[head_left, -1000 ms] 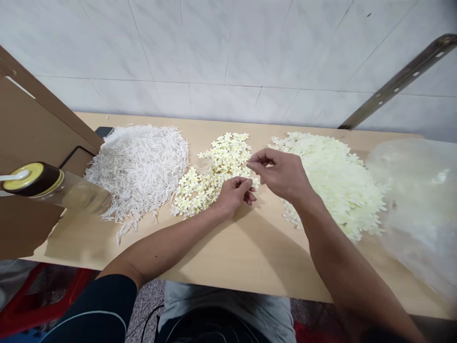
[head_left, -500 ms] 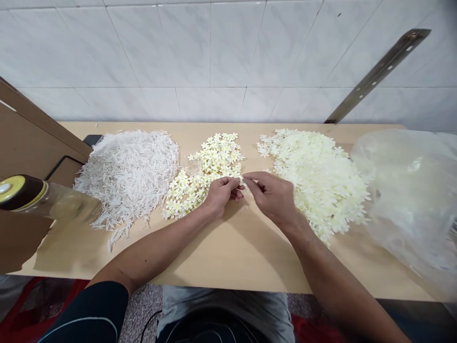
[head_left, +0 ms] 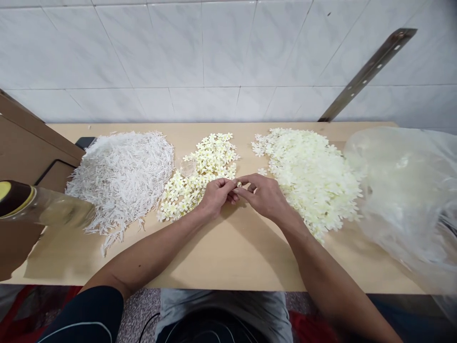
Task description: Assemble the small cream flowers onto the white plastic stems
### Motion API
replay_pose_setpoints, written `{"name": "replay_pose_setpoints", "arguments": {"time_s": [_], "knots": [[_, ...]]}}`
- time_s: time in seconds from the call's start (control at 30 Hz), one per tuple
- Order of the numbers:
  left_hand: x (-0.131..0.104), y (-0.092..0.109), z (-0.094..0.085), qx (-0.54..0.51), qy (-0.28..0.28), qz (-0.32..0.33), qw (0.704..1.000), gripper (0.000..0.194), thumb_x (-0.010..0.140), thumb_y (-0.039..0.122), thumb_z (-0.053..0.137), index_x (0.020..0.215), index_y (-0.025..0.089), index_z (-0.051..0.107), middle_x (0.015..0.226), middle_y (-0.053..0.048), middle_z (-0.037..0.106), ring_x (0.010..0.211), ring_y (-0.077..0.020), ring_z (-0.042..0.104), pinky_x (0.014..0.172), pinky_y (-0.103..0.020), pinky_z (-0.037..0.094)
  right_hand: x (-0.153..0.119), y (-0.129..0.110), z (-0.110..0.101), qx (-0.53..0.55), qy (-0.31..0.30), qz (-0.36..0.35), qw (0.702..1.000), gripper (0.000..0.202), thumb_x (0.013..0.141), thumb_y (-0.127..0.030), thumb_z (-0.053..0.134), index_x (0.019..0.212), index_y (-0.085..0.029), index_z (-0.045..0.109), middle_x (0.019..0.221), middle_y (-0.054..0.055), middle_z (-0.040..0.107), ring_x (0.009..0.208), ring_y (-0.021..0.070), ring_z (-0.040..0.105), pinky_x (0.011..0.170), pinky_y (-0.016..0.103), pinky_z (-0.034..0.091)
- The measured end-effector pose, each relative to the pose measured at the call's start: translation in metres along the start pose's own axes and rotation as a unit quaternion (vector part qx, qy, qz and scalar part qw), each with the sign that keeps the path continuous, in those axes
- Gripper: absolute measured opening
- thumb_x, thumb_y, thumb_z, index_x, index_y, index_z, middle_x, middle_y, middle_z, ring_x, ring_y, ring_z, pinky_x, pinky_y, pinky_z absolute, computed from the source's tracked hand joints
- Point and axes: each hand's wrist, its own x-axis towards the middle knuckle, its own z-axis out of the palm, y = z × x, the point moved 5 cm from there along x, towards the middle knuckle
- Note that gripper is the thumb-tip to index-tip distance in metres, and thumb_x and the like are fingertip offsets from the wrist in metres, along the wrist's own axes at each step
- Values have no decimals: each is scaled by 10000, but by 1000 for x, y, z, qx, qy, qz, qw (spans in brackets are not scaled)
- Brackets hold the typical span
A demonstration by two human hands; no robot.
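Note:
My left hand [head_left: 216, 195] and my right hand [head_left: 262, 193] meet above the front of the middle flower pile. A small pale flower [head_left: 239, 184] shows between their fingertips, mostly covered. The right thumb and forefinger close around it. On the left, thumb and forefinger are pinched together, and what they hold is hidden. Beside the left hand lies a pile of pale-yellow artificial flowers with yellow centres [head_left: 214, 155]. To the right of the right hand spreads a larger heap of cream flower pieces [head_left: 314, 176].
A heap of thin white stem-like pieces [head_left: 123, 176] lies on the left of the wooden table [head_left: 228, 257]. Farther left are a clear jar [head_left: 60, 209] with a dark and yellow lid and a brown board [head_left: 32, 138]. A plastic bag [head_left: 403, 186] sits at right; a metal strip [head_left: 367, 74] leans on the tiled wall.
My right hand has moved in to the left, and its fingertips now meet those of my left hand around the small flower. The whole view has shifted slightly.

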Motion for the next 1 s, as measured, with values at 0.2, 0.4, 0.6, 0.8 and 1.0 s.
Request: {"name": "replay_pose_setpoints", "arguments": {"time_s": [0.2, 0.4, 0.6, 0.8, 1.0], "knots": [[0, 0, -1, 31, -10, 16, 999, 401, 785, 486, 829, 756, 113, 683, 721, -75, 698, 521, -99, 592, 487, -221, 462, 0, 9, -2, 164, -69, 136, 975, 315, 892, -485, 701, 928, -201, 831, 773, 40, 782, 534, 157, 660, 507, 264, 526], [1, -2, -2, 26, -42, 0, 999, 448, 796, 538, 817, 761, 108, 697, 597, -53, 640, 484, -99, 553, 482, -224, 444, -1, 11, -1, 192, -27, 153, 969, 260, 812, -436, 779, 838, -180, 814, 704, 39, 769, 547, 174, 681, 514, 266, 554], [0, -1, -1, 29, -12, -1, 1000, 484, 778, 576, 821, 721, 117, 679, 578, -49, 635, 454, -91, 531, 469, -230, 427, -4, 4, 1, 126, 1, 103, 987, 228, 861, -405, 737, 815, -192, 805, 659, 28, 754, 581, 180, 699, 562, 270, 550], [0, -1, -1, 2, -33, 19, 999, 433, 765, 515, 850, 793, 102, 726, 729, -100, 715, 574, -117, 615, 520, -232, 472, -4, 9, 5, 148, 2, 103, 984, 218, 916, -361, 664, 922, -207, 817, 745, 26, 784, 671, 201, 757, 655, 299, 613], [2, -4, -2, 10, -25, 44, 999, 412, 791, 508, 827, 796, 107, 729, 685, -76, 697, 549, -111, 598, 521, -230, 470, -5, 5, 4, 80, 14, 57, 995, 246, 940, -306, 593, 875, -214, 812, 716, 14, 776, 660, 192, 733, 632, 279, 582]]}}
